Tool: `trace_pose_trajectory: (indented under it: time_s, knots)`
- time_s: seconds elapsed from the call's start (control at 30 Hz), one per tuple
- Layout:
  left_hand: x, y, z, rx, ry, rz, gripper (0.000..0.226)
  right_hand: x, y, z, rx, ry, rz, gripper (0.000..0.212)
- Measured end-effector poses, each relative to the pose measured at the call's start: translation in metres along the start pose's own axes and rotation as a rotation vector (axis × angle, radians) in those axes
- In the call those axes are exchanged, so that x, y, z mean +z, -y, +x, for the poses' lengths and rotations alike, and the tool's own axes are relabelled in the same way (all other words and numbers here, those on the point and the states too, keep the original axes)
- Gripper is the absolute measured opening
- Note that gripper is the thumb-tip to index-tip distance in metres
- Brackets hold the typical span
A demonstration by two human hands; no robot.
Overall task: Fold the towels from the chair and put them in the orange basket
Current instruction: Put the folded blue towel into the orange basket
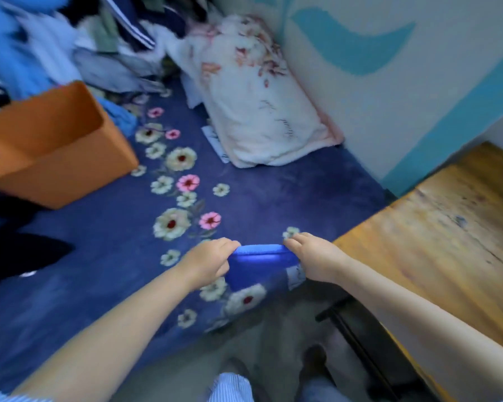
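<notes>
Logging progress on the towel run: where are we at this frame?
Done: nothing visible; the orange basket shows only bare inner wall, its bottom is hidden. In hand: the left hand and right hand pinch the top corners of a blue towel over the floral bedspread. Left: finish folding, place it in the basket.

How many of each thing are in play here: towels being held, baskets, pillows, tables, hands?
Blue towel gripped at both corners: 1
Orange basket: 1
Floral pillow: 1
Wooden table: 1
Hands: 2, left hand, right hand
Total: 6
The clothes heap behind the basket is too blurred to count.
</notes>
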State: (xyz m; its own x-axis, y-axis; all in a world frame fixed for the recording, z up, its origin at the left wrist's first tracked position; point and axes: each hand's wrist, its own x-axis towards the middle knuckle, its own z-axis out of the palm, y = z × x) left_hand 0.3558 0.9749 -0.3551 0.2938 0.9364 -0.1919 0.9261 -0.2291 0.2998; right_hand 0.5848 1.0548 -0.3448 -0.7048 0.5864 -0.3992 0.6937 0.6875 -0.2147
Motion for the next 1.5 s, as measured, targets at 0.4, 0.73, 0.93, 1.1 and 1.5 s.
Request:
trace_pose_trajectory:
  time_s: [0.4, 0.73, 0.93, 1.1, 1.5]
  knots:
    - [-0.057, 0.083, -0.137, -0.628, -0.294, -0.437, 0.030, -0.085, 0.161, 0.094, -0.247, 0.011, 0.179, 0.049]
    - [-0.131, 0.203, -0.141, -0.755, -0.469, -0.486, 0.027, -0.154, 0.228, 0.241, -0.387, 0.063, 0.109, 0.043]
    - [-0.188, 0.296, -0.115, -0.827, -0.510, -0.534, 0.030, -0.200, 0.260, 0.337, -0.455, 0.027, 0.052, 0.035]
    - [-0.216, 0.358, -0.105, -0.846, -0.537, -0.548, 0.028, -0.233, 0.282, 0.405, -0.449, -0.012, 0.025, 0.030]
    - [-0.255, 0.536, -0.064, -0.840, -0.619, -0.488, 0.033, -0.293, 0.338, 0.573, -0.449, -0.068, -0.022, 0.012]
